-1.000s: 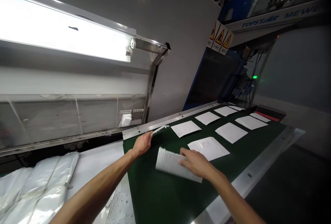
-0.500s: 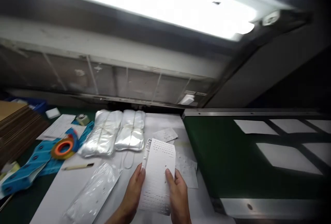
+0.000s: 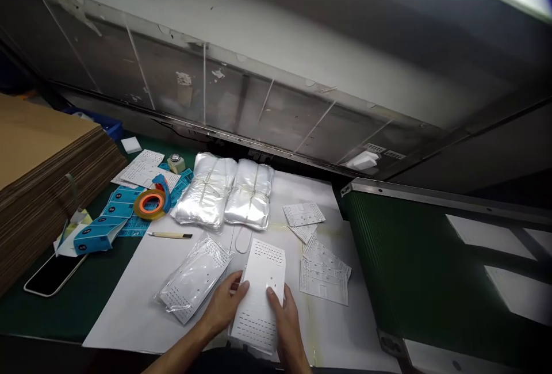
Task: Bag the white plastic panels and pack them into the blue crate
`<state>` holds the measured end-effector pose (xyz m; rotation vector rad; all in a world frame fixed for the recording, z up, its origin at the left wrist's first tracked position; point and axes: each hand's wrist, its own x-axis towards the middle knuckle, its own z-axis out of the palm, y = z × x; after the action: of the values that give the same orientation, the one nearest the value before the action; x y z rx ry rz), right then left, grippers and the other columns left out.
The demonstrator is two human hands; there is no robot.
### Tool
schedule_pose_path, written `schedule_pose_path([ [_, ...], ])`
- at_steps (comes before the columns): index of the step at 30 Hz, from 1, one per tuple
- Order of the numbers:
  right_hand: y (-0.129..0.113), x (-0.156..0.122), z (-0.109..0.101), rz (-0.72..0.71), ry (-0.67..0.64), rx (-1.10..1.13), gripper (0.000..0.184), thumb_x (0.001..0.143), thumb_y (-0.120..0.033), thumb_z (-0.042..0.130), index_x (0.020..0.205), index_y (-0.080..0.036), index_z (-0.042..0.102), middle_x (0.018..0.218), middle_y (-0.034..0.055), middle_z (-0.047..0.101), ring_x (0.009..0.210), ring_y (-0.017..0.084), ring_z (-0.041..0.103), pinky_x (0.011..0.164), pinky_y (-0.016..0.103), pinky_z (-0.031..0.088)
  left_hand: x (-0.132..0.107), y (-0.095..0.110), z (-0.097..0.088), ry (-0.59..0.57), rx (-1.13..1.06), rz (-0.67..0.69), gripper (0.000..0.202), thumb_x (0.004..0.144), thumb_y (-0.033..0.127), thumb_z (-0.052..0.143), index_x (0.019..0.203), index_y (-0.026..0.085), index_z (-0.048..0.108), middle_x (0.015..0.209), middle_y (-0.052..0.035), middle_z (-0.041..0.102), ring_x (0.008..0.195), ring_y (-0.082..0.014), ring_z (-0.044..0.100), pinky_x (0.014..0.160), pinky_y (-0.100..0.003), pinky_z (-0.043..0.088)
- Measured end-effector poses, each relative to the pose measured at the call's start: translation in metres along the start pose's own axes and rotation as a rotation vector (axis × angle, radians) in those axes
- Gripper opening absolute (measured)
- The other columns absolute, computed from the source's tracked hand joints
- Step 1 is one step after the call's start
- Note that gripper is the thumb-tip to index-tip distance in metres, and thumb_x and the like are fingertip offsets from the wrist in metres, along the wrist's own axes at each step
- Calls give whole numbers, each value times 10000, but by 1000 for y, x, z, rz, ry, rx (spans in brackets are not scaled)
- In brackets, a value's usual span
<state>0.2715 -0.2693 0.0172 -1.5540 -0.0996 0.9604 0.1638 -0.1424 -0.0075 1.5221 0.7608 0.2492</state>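
A stack of white slotted panels (image 3: 260, 299) stands tilted between my two hands, over the white sheet covering the bench. My left hand (image 3: 225, 303) is closed on its left edge, thumb at the front. From the right, my right hand (image 3: 288, 323) grips the opposite edge, its thumb resting on the face near some small holes. Just left of my left hand lies a clear plastic bag (image 3: 196, 278) with similar white panels inside. Several loose panels (image 3: 324, 282) lie to the right. Behind the stack are two tied bundles of clear plastic bags (image 3: 207, 190).
At left are a cardboard stack (image 3: 47, 149), a smartphone (image 3: 55, 276), blue printed packaging (image 3: 101, 230), a tape roll (image 3: 149, 206), a small bottle (image 3: 176, 164) and a slim pen-like tool (image 3: 170, 235). On the right, a green conveyor belt (image 3: 401, 270) carries flat white pieces.
My view has tilted down and swung left, bringing the smartphone into view. Both hands still hold the panel stack, which sits slightly lower in view.
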Motion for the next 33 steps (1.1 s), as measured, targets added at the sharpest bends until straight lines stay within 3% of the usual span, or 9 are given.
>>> schedule_pose_path([
  [3,23,33,-30,-43,171,-187,770,786,-613,480,1385,-175,272,1259,136,559,1084,304,573,832,411,506,58,-1,2,93,287,112,409,912,431,334,1119,170,571,1052,-98,643,926,-197,607,788,-316,496],
  [6,41,59,-56,-87,277,-387,857,775,-652,442,1417,-145,186,1385,171,418,1236,329,434,983,457,390,126,15,10,78,480,220,313,924,362,360,1032,194,601,1039,-60,629,981,-179,568,875,-342,447],
  [9,53,69,-70,-117,298,-448,885,752,-659,463,1428,-164,180,1423,158,366,1299,343,341,1054,482,282,186,27,18,56,707,242,248,892,339,473,995,151,596,1034,-63,610,1003,-201,554,897,-428,429],
  [12,63,70,-77,-137,248,-520,804,799,-641,390,1437,-208,162,1467,98,307,1325,287,314,1081,433,262,223,27,22,43,902,223,277,853,344,548,1037,140,574,1071,-71,590,991,-212,559,877,-447,446],
  [15,74,69,-81,-91,233,-511,771,833,-621,332,1443,-205,109,1490,91,256,1337,262,295,1086,417,262,237,22,24,18,1041,228,301,851,344,552,1075,144,557,1066,-71,588,958,-205,571,843,-430,470],
  [23,86,74,-89,-40,270,-374,725,831,-563,400,1422,-203,186,1382,107,444,1227,253,457,1002,380,380,236,13,29,-8,1136,271,257,872,335,515,1038,145,565,1068,-67,577,968,-202,556,840,-418,463],
  [28,71,70,-90,-55,283,-248,711,816,-529,461,1410,-206,241,1380,105,446,1240,257,441,1004,382,371,234,14,33,46,943,224,239,872,347,513,966,139,586,1001,-56,597,931,-190,566,834,-409,461],
  [33,36,59,-88,-89,267,-89,766,825,-497,489,1440,-322,67,1428,61,388,1257,260,422,989,441,378,234,23,14,194,545,106,271,885,372,490,980,133,576,896,-39,621,794,-154,602,753,-363,501],
])
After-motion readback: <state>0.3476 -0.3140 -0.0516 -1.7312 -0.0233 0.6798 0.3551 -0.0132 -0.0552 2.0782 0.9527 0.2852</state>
